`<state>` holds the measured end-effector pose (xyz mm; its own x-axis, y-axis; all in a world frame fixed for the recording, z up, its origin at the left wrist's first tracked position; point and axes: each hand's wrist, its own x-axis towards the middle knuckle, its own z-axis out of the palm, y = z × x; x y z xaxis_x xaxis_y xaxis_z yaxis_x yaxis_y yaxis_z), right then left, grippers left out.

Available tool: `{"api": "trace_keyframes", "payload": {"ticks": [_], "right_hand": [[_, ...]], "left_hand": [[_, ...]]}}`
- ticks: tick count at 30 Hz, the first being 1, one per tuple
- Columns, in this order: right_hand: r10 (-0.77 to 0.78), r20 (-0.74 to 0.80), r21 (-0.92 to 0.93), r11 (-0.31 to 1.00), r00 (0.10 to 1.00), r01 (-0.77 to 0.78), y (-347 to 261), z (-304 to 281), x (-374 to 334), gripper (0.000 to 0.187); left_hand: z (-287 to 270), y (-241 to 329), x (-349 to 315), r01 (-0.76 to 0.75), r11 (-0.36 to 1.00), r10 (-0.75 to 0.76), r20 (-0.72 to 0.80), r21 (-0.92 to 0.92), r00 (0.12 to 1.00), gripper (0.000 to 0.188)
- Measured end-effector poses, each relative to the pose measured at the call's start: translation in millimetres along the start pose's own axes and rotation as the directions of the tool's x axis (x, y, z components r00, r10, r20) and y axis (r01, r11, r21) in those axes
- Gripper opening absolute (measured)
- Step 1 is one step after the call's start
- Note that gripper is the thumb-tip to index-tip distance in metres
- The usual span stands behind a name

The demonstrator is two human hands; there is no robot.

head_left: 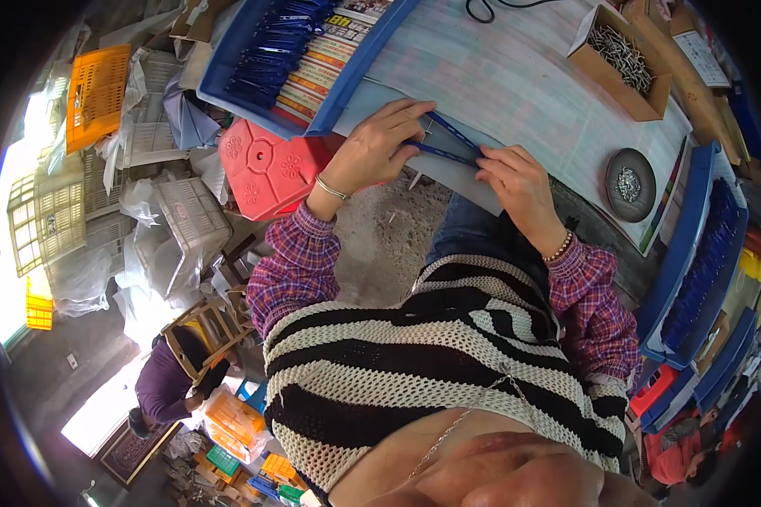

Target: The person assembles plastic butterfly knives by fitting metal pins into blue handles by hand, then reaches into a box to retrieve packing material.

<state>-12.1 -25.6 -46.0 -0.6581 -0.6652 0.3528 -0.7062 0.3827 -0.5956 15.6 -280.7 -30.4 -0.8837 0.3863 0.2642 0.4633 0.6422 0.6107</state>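
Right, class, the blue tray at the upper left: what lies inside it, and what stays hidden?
The blue tray holds heaped dark-blue pieces on its left side; printed paper shows beside them. Whatever lies beneath the heap is covered, so I cannot tell.

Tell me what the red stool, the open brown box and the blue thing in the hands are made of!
Red stool: probably satin-looking moulded plastic, with flower patterns. Open brown box: likely matte cardboard, with thin flat walls. Blue thing: plastic or painted metal; its smooth-looking blue surface leaves that open.
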Motion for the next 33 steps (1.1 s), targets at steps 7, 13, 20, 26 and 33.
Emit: {"api": "trace_keyframes", "payload": {"ticks": [7, 13, 20, 26, 33], "right_hand": [[-0.052, -0.056, -0.035, 0.998, 0.997, 0.050, 0, 18, 19, 0.014], [0.026, -0.066, 0.002, 1.000, 0.998, -0.026, -3, 21, 23, 0.013], [0.203, -0.115, -0.032, 0.978, 0.972, -0.208, -8, -33, -25, 0.013], [0.038, -0.067, -0.038, 0.998, 0.997, -0.041, 3, -3, 14, 0.010], [0.049, -0.046, 0.016, 0.999, 0.998, -0.048, 3, 18, 26, 0.008]], "left_hand": [[-14, -2, -6, 0.056, 0.995, -0.056, 0.003, 0.084, 0.998, 0.019], [-10, -10, -3, 0.113, 0.994, -0.113, -0.020, -0.001, 0.993, 0.018], [39, 24, 22, -0.014, 0.988, 0.013, -0.003, -0.156, 1.000, 0.026], [7, -2, 0, 0.007, 1.000, -0.008, -0.077, -0.018, 0.997, 0.017], [0, -16, -8, 0.147, 0.987, -0.151, -0.068, -0.060, 0.986, 0.015]]}}
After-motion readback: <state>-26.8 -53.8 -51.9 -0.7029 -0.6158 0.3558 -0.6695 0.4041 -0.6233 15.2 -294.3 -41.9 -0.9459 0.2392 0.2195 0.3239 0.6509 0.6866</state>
